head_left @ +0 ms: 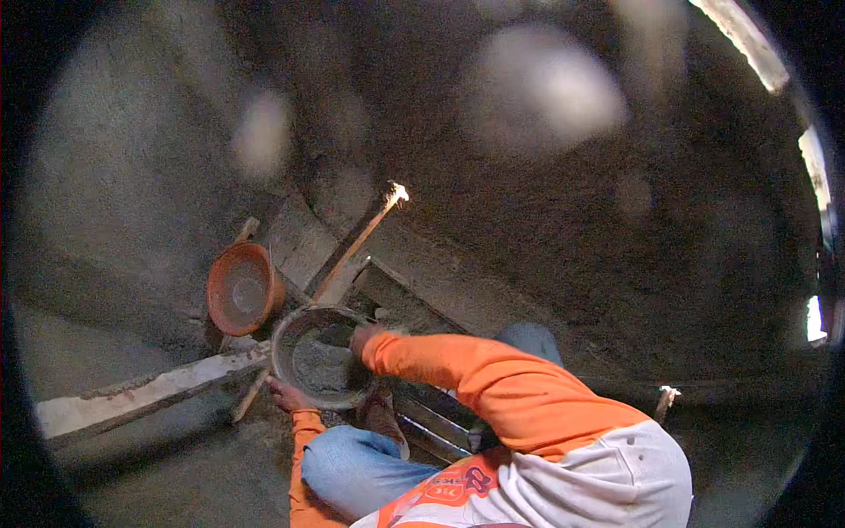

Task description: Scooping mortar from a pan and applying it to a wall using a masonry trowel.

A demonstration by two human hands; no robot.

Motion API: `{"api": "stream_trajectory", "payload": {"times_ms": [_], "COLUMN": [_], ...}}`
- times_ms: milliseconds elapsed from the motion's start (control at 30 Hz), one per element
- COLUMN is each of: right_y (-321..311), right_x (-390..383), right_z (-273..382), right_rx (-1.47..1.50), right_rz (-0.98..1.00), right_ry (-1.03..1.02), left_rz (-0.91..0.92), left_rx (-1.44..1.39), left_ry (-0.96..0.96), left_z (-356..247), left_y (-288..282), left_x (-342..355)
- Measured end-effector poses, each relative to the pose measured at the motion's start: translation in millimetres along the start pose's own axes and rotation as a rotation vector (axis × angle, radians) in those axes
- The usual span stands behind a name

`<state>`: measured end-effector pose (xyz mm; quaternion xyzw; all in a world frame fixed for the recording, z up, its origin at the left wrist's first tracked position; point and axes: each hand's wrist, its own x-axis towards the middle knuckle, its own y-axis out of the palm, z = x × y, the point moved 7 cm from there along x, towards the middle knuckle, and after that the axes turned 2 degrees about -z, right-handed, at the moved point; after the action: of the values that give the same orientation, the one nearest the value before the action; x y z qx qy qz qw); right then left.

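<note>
A round grey basin (327, 366) with wet-looking grey mortar in it rests in front of me, close to my bent knee. My left hand (289, 396) is at its lower left rim, the fingers closed against the edge. Over the right side of the basin is my right hand (363, 338), its fingers curled. A dark shape lies just beside that hand inside the basin; shadow and blur hide what it grips. To the upper left of the basin, an orange-brown bowl (241, 290) with grey residue inside sits tilted toward me.
A pale beam (150, 396) runs in from the left toward the basin. Beyond the basin a long wooden pole (356, 245) slants up to the right. Boards or slats (431, 433) lie beside my legs. A rough dark wall (616, 238) rises ahead.
</note>
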<state>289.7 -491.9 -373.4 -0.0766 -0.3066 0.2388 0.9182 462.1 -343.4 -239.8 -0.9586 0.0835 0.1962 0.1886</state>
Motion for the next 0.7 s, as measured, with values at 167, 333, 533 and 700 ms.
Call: {"api": "stream_trajectory", "payload": {"times_ms": [167, 333, 533, 700], "right_y": [-11, -33, -121, -162], "right_x": [29, 23, 60, 144], "right_z": [-17, 162, 361, 493], "right_rx": [-0.272, -0.602, -0.945, -0.911], "right_rz": [-0.35, -0.442, -0.503, -0.494], "right_ry": [0.9, 1.322, 1.418, 1.074], "left_rz": [-0.005, -0.045, 0.0, -0.02], "left_rx": [-0.169, 0.011, 0.117, 0.148], "left_ry": [0.078, 0.166, 0.123, 0.151], "left_z": [-49, -15, -42, -42], "left_y": [-1, -69, -12, -23], "left_x": [-52, -5, -48, -41]}}
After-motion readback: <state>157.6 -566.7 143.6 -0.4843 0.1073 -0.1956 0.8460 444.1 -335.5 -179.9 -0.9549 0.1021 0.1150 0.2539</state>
